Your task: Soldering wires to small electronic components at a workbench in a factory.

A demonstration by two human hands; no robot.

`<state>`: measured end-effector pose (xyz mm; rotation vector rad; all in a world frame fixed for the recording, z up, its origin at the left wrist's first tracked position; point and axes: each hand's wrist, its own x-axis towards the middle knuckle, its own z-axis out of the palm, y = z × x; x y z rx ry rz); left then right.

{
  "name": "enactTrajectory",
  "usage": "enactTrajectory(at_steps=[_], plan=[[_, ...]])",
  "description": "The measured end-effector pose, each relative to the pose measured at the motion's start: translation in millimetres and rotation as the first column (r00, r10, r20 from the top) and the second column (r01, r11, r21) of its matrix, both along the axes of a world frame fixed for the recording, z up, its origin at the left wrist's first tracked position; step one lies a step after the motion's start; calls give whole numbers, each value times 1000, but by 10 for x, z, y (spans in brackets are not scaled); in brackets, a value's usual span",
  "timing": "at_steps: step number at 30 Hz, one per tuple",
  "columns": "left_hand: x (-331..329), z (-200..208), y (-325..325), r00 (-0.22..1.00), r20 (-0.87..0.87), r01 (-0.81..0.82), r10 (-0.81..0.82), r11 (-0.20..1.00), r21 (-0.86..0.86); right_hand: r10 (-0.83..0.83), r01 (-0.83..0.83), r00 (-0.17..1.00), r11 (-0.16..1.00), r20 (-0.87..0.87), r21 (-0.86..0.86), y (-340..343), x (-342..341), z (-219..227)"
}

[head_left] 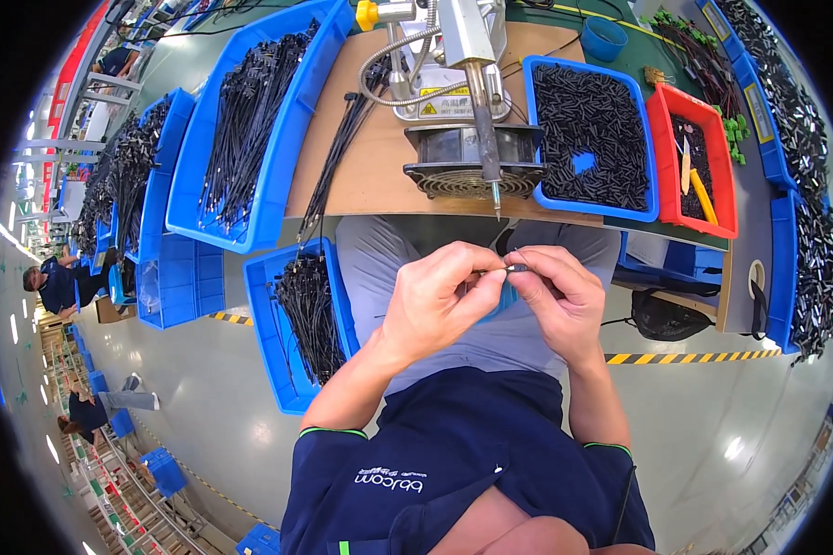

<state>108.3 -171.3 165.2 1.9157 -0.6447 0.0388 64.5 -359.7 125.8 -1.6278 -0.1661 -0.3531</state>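
Note:
My left hand [442, 298] and my right hand [563, 294] meet above my lap, just off the bench's front edge. Both are closed in a pinch, fingertips almost touching. Between the right fingertips is a small black piece [518, 268], with a tiny pale bit at its left end. Whatever the left fingers pinch is mostly covered by them. Just beyond the hands, a metal rod-shaped heating tool [484, 129] points down from its stand, its thin tip above the bench edge. Behind that rod sits a black fan [444, 166].
Bundled black cables fill a blue tray [183, 199] at left and a lower blue bin [292, 403]. More cables [341, 153] lie on the brown board [370, 199]. At right stand a blue tray [652, 176] of short black pieces and a red bin [657, 116] with yellow-handled tools.

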Motion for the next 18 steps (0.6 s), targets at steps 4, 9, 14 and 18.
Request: enactTrajectory(at_steps=[4, 9, 14, 18], plan=[[-20, 38, 16, 976, -219, -20, 4, 997, -72, 4, -4, 1000, 1000, -13, 4, 15, -9, -3], [-23, 7, 34, 962, -275, -40, 5, 992, -123, 5, -5, 1000, 1000, -5, 15, 48, -5, -19], [10, 49, 73, 971, -238, -39, 16, 995, -90, -64, 64, 998, 998, 14, 11, 18, -14, 80], [69, 84, 92, 973, -231, -47, 27, 996, -81, -120, 135, 987, 980, 103, -148, -105, -10, 95]])
